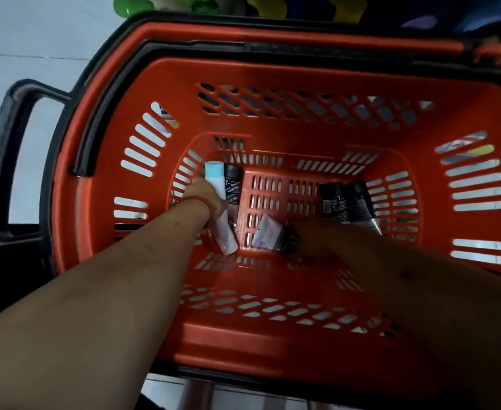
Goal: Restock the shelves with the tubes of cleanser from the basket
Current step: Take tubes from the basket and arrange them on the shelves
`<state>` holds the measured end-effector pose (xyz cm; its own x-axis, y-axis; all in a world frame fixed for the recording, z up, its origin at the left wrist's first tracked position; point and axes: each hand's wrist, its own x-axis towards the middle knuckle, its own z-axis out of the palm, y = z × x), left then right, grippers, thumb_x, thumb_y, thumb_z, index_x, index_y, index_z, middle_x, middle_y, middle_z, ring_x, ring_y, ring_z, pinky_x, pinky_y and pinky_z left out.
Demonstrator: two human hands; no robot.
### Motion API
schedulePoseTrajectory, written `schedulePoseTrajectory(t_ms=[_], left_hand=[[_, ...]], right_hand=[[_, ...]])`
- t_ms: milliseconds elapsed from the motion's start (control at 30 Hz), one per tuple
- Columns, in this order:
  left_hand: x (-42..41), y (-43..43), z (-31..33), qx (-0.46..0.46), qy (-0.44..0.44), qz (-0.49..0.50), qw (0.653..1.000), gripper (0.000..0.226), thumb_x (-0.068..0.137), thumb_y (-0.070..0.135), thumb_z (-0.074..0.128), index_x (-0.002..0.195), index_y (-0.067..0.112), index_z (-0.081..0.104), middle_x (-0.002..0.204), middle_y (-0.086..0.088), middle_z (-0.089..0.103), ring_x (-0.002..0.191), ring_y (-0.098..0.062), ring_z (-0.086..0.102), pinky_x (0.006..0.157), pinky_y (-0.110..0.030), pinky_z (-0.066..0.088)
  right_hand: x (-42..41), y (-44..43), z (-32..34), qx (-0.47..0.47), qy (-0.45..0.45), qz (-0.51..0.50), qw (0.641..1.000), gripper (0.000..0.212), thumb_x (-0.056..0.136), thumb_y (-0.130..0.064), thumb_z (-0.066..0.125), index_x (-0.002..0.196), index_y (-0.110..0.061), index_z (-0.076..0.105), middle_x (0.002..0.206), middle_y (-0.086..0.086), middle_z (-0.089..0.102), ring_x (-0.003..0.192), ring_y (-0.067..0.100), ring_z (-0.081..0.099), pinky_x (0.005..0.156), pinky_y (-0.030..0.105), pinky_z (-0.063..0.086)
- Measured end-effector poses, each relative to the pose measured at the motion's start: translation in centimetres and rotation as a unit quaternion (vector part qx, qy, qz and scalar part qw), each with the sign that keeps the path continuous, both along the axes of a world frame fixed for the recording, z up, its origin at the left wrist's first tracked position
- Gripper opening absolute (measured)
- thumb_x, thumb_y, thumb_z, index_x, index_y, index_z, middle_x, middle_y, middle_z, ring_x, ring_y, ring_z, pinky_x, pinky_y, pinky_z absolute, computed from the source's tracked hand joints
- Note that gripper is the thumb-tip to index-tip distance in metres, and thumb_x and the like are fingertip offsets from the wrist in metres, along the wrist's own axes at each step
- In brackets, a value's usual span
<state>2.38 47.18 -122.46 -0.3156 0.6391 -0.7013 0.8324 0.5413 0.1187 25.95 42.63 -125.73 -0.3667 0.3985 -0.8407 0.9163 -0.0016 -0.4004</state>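
Both forearms reach down over the near wall of the basket (243, 341) to its floor.

At the floor's left end the left hand (203, 195) is wrapped round the middle of a white tube (224, 229). The tube's pale blue cap points to the far wall and its flat end back toward the person. The fingers are hidden behind the back of the hand, but the tube looks firmly held.

Near the middle of the floor the right hand (311, 235) is dark and blurred. It is right against the black cap of a small tube (268, 235) that lies tilted across the floor, pale end to the left. I cannot tell whether its fingers have closed on it.

Just right of the white tube, touching it, a dark tube (233, 184) lies along the same line. Toward the right end a dark pair (336, 202) lies side by side, lengthwise front to back, just beyond the right hand and well apart from the left.

I'd guess the right hand takes the dark pair, meeting their narrow sides across its fingers.

A black handle (3, 161) sticks out from the basket's left side. Green and yellow shapes (130, 4) show past the far rim.
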Motion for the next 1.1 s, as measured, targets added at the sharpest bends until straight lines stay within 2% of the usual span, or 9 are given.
schedulePoseTrajectory(t_ms=[200,333,400,500,600,767,867,967,1100], left_hand=[[0.5,-0.1,3.0,0.062,-0.014,-0.013,0.998,0.067,0.094,0.021,0.064,0.144,-0.009,0.031,0.137,-0.021,0.055,0.122,-0.035,0.058,0.09,-0.034,0.045],[0.8,0.2,6.8,0.135,-0.097,0.099,0.981,0.042,0.093,0.038,0.058,0.112,0.001,0.063,0.107,-0.014,0.068,0.095,-0.032,0.064,0.082,-0.033,0.051],[0.8,0.4,9.2,0.138,-0.209,0.209,0.945,0.039,0.088,0.039,0.056,0.104,0.004,0.064,0.096,-0.013,0.071,0.086,-0.033,0.069,0.085,-0.041,0.058],[0.8,0.9,13.0,0.098,-0.427,0.309,0.844,0.029,0.079,0.03,0.054,0.099,0.009,0.061,0.073,-0.009,0.062,0.054,-0.027,0.061,0.063,-0.04,0.059],[0.1,1.6,16.7,0.088,-0.489,0.31,0.811,0.037,0.079,0.046,0.061,0.102,0.017,0.062,0.075,-0.006,0.055,0.051,-0.02,0.057,0.054,-0.03,0.054],[-1.0,2.0,22.2,0.077,-0.495,0.28,0.819,0.049,0.081,0.061,0.07,0.087,0.014,0.055,0.059,-0.002,0.049,0.047,-0.017,0.055,0.055,-0.032,0.055],[-0.9,2.5,25.6,0.084,-0.502,0.246,0.825,0.036,0.089,0.039,0.072,0.099,0.012,0.052,0.063,-0.004,0.05,0.05,-0.014,0.055,0.054,-0.029,0.056],[-0.7,3.0,28.8,0.117,-0.514,0.2,0.826,0.038,0.095,0.021,0.061,0.127,0.007,0.045,0.077,-0.012,0.058,0.053,-0.016,0.059,0.049,-0.026,0.055],[-0.6,3.5,32.1,0.101,-0.542,0.21,0.807,0.031,0.098,0.038,0.054,0.098,0.007,0.057,0.068,-0.01,0.066,0.059,-0.022,0.065,0.057,-0.034,0.061]], right_hand=[[0.0,2.1,4.0,0.005,0.035,-0.076,0.996,0.021,0.082,-0.027,0.08,0.095,-0.016,0.067,0.089,-0.002,0.065,0.081,0.015,0.066,0.066,0.024,0.048],[0.2,2.9,8.0,-0.019,0.107,-0.243,0.964,0.021,0.079,-0.025,0.08,0.09,-0.012,0.067,0.084,0.005,0.072,0.076,0.018,0.071,0.078,0.036,0.061],[-0.2,2.8,10.9,-0.062,0.188,-0.34,0.92,0.006,0.086,-0.012,0.071,0.085,-0.01,0.066,0.076,0.008,0.07,0.068,0.021,0.07,0.085,0.049,0.06],[-0.2,2.8,15.0,-0.09,0.281,-0.441,0.847,0.034,0.086,0.001,0.051,0.058,-0.013,0.064,0.064,0.009,0.059,0.068,0.024,0.06,0.092,0.058,0.054],[0.2,2.3,19.0,-0.14,0.381,-0.482,0.777,0.02,0.063,-0.001,0.043,0.076,-0.007,0.056,0.08,0.013,0.054,0.08,0.03,0.056,0.094,0.06,0.053],[0.4,0.9,23.5,-0.144,0.473,-0.535,0.685,0.048,0.056,-0.002,0.038,0.102,0.0,0.054,0.088,0.018,0.057,0.082,0.036,0.061,0.077,0.048,0.061],[-0.2,0.4,25.7,-0.156,0.53,-0.506,0.662,0.067,0.048,-0.007,0.054,0.115,0.0,0.056,0.098,0.017,0.061,0.079,0.032,0.059,0.067,0.038,0.051],[-1.1,0.5,27.8,-0.148,0.551,-0.48,0.667,0.051,0.071,-0.017,0.067,0.119,-0.007,0.053,0.094,0.01,0.059,0.076,0.025,0.055,0.065,0.035,0.041],[-2.4,1.0,30.1,-0.099,0.554,-0.484,0.67,0.033,0.085,-0.024,0.061,0.11,-0.013,0.043,0.085,0.006,0.057,0.064,0.019,0.05,0.056,0.03,0.037]])
